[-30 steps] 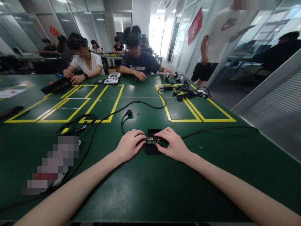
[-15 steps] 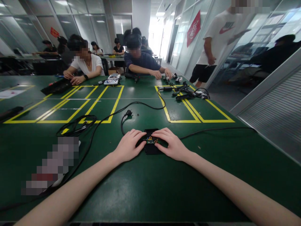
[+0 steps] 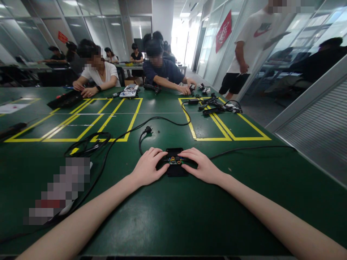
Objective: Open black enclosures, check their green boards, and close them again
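Observation:
A small green circuit board (image 3: 172,162) with orange ring-shaped coils lies across the middle of an opened black plastic case (image 3: 174,173) on the table in front of me. My left hand (image 3: 150,166) has its thumb and fingertips closed about the board's left end. On the opposite end, my right hand (image 3: 202,165) curves round with thumb below and fingers above, the tips at the board's edge. Black cord runs under both hands; a plug (image 3: 148,130) lies beyond the left one. The fingers partly hide the contact points.
Black cables (image 3: 214,106) are heaped at the far right, near a co-worker's hands (image 3: 187,88). A coiled cord (image 3: 89,144) and a blurred-out long object (image 3: 61,191) lie left. A black tray (image 3: 65,99) and a power drill (image 3: 155,89) sit farther back on the green table (image 3: 173,220).
My right hand has shifted slightly right, uncovering more of the board's right side. My left hand stays nearly still. Across the table, the co-worker's hands have come together over small parts.

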`<state>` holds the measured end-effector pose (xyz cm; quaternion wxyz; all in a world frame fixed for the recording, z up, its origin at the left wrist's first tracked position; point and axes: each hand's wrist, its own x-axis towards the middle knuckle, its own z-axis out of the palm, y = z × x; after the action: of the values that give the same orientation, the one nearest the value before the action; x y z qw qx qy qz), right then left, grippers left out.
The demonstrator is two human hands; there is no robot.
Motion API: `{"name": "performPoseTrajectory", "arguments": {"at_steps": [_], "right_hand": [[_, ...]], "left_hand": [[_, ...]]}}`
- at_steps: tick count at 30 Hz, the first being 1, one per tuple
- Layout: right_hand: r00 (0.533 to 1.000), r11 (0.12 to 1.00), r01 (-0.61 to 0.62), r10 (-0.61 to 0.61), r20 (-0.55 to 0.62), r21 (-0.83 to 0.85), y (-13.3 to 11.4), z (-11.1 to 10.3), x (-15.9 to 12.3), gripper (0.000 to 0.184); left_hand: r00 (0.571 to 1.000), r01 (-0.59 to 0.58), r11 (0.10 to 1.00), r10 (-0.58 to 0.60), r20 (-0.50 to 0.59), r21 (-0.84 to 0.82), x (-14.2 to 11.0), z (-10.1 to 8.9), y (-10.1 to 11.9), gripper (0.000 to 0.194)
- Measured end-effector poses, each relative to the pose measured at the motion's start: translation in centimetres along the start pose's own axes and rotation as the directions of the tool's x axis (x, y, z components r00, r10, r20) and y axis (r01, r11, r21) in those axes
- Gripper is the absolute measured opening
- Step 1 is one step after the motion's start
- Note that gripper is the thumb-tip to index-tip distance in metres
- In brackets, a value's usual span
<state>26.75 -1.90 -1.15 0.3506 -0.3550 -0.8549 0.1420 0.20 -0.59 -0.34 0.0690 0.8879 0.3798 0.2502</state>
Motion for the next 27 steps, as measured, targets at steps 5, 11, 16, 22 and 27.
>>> {"name": "performPoseTrajectory", "arguments": {"at_steps": [5, 11, 16, 22, 27], "right_hand": [[1.000, 1.000, -0.018, 0.018, 0.005, -0.013, 0.0, -0.1, 0.0, 0.029], [1.000, 1.000, -0.009, 0.009, -0.013, -0.009, -0.2, -0.3, 0.0, 0.031], [0.997, 0.995, -0.067, 0.069, 0.022, -0.073, 0.7, -1.4, 0.0, 0.019], [0.997, 0.992, -0.017, 0.026, 0.073, -0.129, 1.9, -2.0, 0.0, 0.010], [0.996, 0.993, -0.059, 0.066, 0.063, -0.106, 1.5, -1.9, -0.1, 0.013]], "left_hand": [[1.000, 0.001, 1.000, -0.001, -0.003, -0.007, 0.0, 0.2, -0.3, 0.031], [1.000, 0.014, 0.999, -0.014, 0.017, 0.033, 0.0, 0.4, -0.6, 0.030], [1.000, 0.011, 0.999, -0.012, 0.015, 0.049, 0.1, 0.3, -0.6, 0.021], [1.000, 0.027, 0.999, -0.027, -0.007, 0.018, 0.2, 0.0, -0.3, 0.016], [0.998, 0.050, 0.998, -0.051, -0.033, -0.031, 0.2, -0.1, -0.1, 0.015]]}}
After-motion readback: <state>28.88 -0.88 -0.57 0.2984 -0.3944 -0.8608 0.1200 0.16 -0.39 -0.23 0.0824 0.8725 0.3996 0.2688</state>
